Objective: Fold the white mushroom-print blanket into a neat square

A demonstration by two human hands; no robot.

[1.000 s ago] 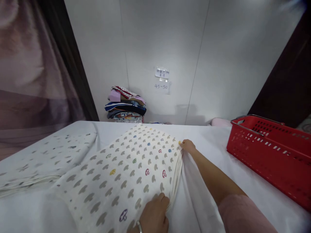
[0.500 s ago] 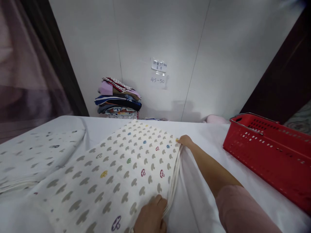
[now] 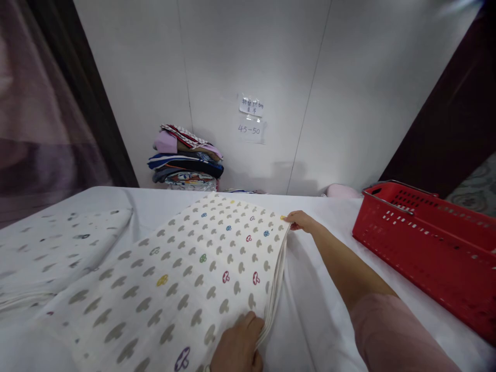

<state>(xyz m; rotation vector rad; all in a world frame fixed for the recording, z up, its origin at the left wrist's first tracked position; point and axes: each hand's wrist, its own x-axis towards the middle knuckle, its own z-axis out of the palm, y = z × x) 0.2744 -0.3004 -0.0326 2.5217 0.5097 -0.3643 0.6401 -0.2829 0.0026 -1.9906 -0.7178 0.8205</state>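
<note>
A white folded cloth [image 3: 186, 263] printed with grey and coloured mushroom shapes lies spread on the white-covered table [image 3: 321, 305]. Its layered edges show along the right side. At the far right corner, my right hand [image 3: 301, 220] pinches the cloth between thumb and fingers, and that corner is raised slightly. Nearer to me, my left hand [image 3: 237, 343] is closed around the right edge close to the front, its thumb side turned toward the layers. The fingertips of the left hand are partly hidden.
To the right stands a red plastic basket [image 3: 418, 253] with a metal handle. Another folded white patterned cloth [image 3: 62, 237] lies at the left. Behind the table are a stack of folded fabrics [image 3: 188, 160] and a pink object [image 3: 341, 190]. Paper signs [image 3: 251, 121] hang on the wall.
My right hand has shifted slightly outward and up, with the cloth's far corner pulled along. My left hand keeps its hold on the near edge. The view has moved a little.
</note>
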